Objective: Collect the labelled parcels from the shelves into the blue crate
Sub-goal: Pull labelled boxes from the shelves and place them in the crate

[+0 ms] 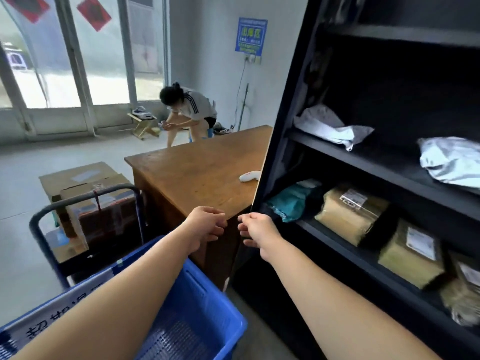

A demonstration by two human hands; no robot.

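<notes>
Your left hand (205,224) and right hand (255,231), loosely curled and empty, hover above the blue crate (202,305), beside shelves (363,149) where taped, labelled parcels (350,211) wait within reach.

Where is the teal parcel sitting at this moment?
In the head view, the teal parcel lies at the left end of a lower level of the black shelf unit, right of the wooden desk, beside a tan labelled parcel.

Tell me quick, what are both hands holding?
Left hand: fingers loosely curled, holding nothing.
Right hand: fingers loosely curled, holding nothing.
</notes>
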